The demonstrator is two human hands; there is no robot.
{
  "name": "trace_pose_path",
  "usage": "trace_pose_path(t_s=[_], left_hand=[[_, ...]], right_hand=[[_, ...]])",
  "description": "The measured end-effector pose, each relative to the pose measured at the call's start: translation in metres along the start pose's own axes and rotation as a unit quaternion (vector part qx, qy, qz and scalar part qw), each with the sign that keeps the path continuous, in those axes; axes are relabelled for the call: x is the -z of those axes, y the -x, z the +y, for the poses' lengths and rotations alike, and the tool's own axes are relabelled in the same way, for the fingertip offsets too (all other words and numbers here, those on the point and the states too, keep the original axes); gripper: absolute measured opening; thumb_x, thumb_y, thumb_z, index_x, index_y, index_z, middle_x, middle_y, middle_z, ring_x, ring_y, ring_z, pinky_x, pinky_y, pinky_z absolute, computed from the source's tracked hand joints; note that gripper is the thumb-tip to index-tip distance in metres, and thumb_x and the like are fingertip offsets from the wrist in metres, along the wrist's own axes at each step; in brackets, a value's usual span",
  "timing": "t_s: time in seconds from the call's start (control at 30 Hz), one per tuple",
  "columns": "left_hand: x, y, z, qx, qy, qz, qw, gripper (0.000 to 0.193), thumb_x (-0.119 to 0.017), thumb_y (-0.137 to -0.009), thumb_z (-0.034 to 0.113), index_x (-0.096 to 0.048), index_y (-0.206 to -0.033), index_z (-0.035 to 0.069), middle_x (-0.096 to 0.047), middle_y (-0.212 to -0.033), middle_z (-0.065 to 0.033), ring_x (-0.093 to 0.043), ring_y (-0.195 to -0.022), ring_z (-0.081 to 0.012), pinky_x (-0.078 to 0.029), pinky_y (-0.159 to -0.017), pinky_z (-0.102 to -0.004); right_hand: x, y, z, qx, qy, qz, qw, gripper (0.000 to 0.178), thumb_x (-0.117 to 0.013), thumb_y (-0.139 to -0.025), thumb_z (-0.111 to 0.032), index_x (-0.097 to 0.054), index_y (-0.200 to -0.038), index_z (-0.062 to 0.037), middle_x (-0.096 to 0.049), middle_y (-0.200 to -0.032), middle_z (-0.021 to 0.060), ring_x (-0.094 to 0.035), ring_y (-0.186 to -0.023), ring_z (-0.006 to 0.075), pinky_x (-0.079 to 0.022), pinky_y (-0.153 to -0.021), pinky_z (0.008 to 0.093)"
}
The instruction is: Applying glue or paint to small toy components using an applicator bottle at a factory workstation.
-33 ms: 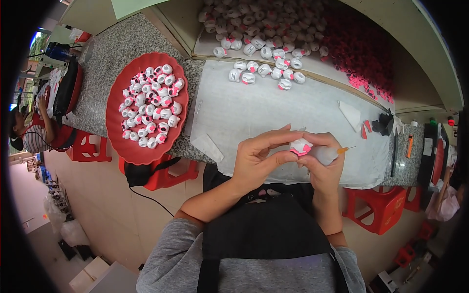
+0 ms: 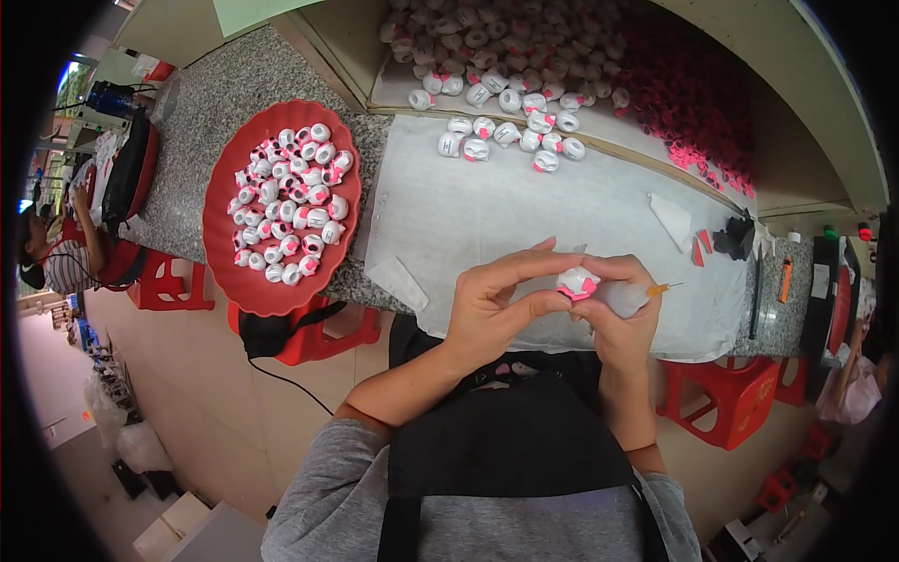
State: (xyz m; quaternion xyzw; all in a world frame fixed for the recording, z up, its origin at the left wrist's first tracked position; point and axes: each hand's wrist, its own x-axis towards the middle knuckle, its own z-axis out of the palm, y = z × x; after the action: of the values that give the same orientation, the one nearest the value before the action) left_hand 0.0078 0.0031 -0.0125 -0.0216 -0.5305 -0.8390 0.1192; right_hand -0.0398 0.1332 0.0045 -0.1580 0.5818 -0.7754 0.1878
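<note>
Between my two hands is a small white figurine head with a pink bow and pink trim. My left hand pinches it from the left with thumb and fingertips. My right hand steadies its right side with thumb and forefinger. Against the palm of that same hand rests a translucent needle-tip squeeze bottle, its orange tip pointing right. Both hands are held above the near part of a white paper sheet. Several similar white heads stand at the sheet's far edge.
To the left, a red scalloped plate carries many white-and-pink heads. A shelf at the back holds a pile of white heads and a heap of small pink pieces. An orange cutter lies right. Red stools stand below the bench.
</note>
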Motion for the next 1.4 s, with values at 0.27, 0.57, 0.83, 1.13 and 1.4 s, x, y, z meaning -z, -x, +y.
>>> trace_pose_path(t_s=[0.27, 0.57, 0.83, 1.13, 1.4], left_hand=[[-0.005, 0.001, 0.002, 0.004, 0.029, -0.004, 1.0, 0.025, -0.059, -0.066, 0.002, -0.054, -0.09, -0.001, -0.055, -0.089, -0.0119, -0.051, -0.087, -0.0182, -0.024, -0.093, -0.0399], [-0.002, 0.002, 0.01, -0.015, -0.117, -0.062, 0.991, 0.021, -0.058, -0.067, 0.001, -0.053, -0.088, -0.001, -0.056, -0.089, -0.0141, -0.052, -0.09, -0.0223, -0.021, -0.093, -0.0422], [-0.011, 0.005, 0.004, -0.046, -0.128, 0.001, 0.991, 0.019, -0.054, -0.071, 0.004, -0.055, -0.09, 0.003, -0.057, -0.09, -0.0068, -0.053, -0.088, -0.0177, -0.022, -0.093, -0.0418], [-0.007, 0.005, 0.004, -0.054, -0.116, -0.017, 0.992, 0.015, -0.054, -0.072, 0.005, -0.05, -0.087, 0.001, -0.055, -0.09, -0.015, -0.051, -0.091, -0.0238, -0.012, -0.095, -0.0452], [-0.004, 0.001, 0.004, 0.012, -0.034, -0.031, 0.999, 0.021, -0.055, -0.07, 0.001, -0.051, -0.09, 0.0, -0.055, -0.09, -0.0116, -0.051, -0.09, -0.02, -0.016, -0.096, -0.0417]], right_hand=[[0.001, 0.0, -0.004, -0.041, -0.075, -0.018, 0.996, 0.027, -0.063, -0.062, 0.003, -0.05, -0.085, 0.0021, -0.055, -0.076, 0.0089, -0.05, -0.059, 0.0083, -0.039, -0.048, 0.0185], [0.007, 0.007, 0.001, -0.035, -0.104, -0.018, 0.994, 0.023, -0.062, -0.062, 0.004, -0.05, -0.082, 0.0018, -0.055, -0.084, 0.0125, -0.052, -0.062, 0.0112, -0.042, -0.05, 0.0204], [0.004, 0.009, 0.001, -0.018, -0.042, 0.028, 0.999, 0.021, -0.064, -0.061, 0.002, -0.053, -0.079, 0.0012, -0.056, -0.077, 0.0087, -0.052, -0.068, 0.011, -0.041, -0.058, 0.0205], [0.001, 0.007, 0.0, -0.007, -0.041, 0.024, 0.999, 0.021, -0.065, -0.06, 0.002, -0.053, -0.078, 0.0008, -0.054, -0.068, 0.0064, -0.048, -0.059, 0.0079, -0.036, -0.051, 0.0185], [0.004, 0.004, -0.002, -0.045, -0.072, 0.016, 0.996, 0.023, -0.063, -0.061, 0.003, -0.052, -0.081, 0.0023, -0.055, -0.069, 0.0079, -0.05, -0.056, 0.0096, -0.04, -0.047, 0.0198]])
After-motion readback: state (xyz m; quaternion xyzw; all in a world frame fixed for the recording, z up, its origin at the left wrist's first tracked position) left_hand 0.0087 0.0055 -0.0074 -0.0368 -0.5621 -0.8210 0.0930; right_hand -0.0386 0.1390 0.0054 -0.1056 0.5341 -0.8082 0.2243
